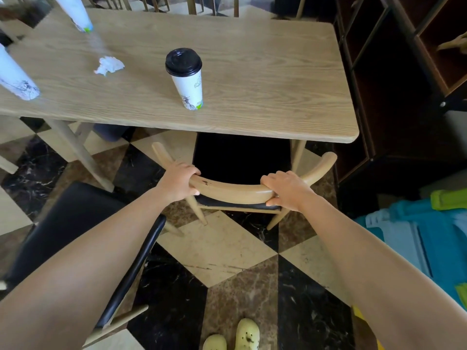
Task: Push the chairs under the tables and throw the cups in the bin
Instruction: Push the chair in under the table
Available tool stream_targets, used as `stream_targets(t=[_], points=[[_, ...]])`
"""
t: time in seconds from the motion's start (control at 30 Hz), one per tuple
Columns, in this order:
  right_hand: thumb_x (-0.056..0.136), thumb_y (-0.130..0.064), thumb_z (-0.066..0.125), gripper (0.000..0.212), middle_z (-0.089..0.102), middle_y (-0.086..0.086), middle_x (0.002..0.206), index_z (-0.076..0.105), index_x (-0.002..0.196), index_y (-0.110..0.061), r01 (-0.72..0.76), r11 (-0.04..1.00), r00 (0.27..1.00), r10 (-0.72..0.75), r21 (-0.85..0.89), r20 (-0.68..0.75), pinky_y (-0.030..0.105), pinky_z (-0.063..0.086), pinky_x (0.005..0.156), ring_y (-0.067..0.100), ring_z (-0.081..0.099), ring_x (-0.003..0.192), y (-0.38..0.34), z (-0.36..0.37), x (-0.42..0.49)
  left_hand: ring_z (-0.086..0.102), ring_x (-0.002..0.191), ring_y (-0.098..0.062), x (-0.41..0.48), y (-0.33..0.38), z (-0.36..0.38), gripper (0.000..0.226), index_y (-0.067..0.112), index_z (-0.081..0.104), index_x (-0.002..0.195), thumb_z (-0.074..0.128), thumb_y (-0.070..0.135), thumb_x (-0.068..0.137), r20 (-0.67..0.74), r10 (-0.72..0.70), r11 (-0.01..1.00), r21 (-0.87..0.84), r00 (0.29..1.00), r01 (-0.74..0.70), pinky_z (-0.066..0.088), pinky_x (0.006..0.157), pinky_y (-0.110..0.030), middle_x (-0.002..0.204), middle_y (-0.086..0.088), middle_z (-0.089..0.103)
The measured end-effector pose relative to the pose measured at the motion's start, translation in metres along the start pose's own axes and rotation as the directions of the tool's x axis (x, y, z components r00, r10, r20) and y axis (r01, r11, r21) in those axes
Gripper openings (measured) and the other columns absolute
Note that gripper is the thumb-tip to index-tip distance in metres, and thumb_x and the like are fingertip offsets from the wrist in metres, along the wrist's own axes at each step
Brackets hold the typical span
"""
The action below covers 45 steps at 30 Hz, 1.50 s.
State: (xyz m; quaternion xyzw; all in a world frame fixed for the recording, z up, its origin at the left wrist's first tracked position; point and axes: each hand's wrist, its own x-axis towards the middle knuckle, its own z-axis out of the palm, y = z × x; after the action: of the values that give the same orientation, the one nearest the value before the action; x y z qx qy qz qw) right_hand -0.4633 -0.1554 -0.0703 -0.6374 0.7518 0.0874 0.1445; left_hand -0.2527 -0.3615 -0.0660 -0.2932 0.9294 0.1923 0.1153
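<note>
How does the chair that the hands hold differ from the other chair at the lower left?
The held chair has its seat partly under the table; the lower-left chair stands fully clear of it. The left hand and right hand grip the held chair's curved backrest; nothing touches the lower-left chair. The held chair faces the table squarely; the other stands at an angle. Both have light wooden frames and black seats.

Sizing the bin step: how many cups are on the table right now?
3. Lidded cup stands near the table's front edge; a second cup is at the left edge; a third cup sits at the far left, cropped by the frame. More may lie out of view.
</note>
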Motion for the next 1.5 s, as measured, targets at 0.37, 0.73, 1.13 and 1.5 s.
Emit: stream_targets(t=[0.37,0.73,1.13,1.5], points=[[0.092,-0.06,0.039,0.071,0.04,0.012,0.147,0.031,0.145,-0.013,-0.388,0.917,0.922,0.384,0.091,0.054,0.05,0.016,0.118,0.034,0.034,0.137,-0.043,0.004,-0.007,0.024,0.146,-0.03,-0.061,0.029,0.013,0.073,0.016,0.012,0.153,0.055,0.019,0.094,0.014,-0.116,0.988,-0.104,0.993,0.117,0.036,0.113,-0.039,0.163,-0.008,0.004],[0.095,-0.059,0.036,0.084,-0.004,0.021,0.16,0.002,0.154,-0.01,-0.568,0.787,0.823,0.535,0.242,0.192,0.05,0.014,0.119,0.041,0.007,0.147,-0.152,-0.023,-0.025,0.045,0.133,-0.027,-0.173,0.002,0.003,0.055,0.016,0.031,0.149,0.038,0.041,0.1,0.246,-0.291,0.951,-0.026,0.924,0.307,0.039,0.106,-0.039,0.147,-0.007,0.045],[0.101,-0.049,0.03,0.06,0.028,0.008,0.157,0.024,0.152,-0.018,-0.272,0.921,0.866,0.108,0.278,0.489,0.043,0.035,0.111,0.035,0.036,0.138,-0.328,-0.014,-0.006,0.041,0.136,-0.023,-0.329,-0.136,0.01,0.046,0.017,0.04,0.145,0.038,0.034,0.102,0.437,-0.267,0.957,0.019,0.859,0.288,0.033,0.11,-0.032,0.15,-0.003,0.042],[0.099,-0.055,0.028,0.065,0.055,0.01,0.132,0.052,0.134,-0.005,-0.13,0.979,0.78,0.003,0.157,0.625,0.034,0.038,0.1,0.028,0.052,0.12,-0.542,-0.013,0.017,0.055,0.118,-0.02,-0.452,-0.3,0.01,0.041,0.017,0.049,0.137,0.04,0.034,0.1,0.454,-0.245,0.962,0.004,0.856,0.273,0.041,0.09,-0.026,0.134,-0.002,0.056]])
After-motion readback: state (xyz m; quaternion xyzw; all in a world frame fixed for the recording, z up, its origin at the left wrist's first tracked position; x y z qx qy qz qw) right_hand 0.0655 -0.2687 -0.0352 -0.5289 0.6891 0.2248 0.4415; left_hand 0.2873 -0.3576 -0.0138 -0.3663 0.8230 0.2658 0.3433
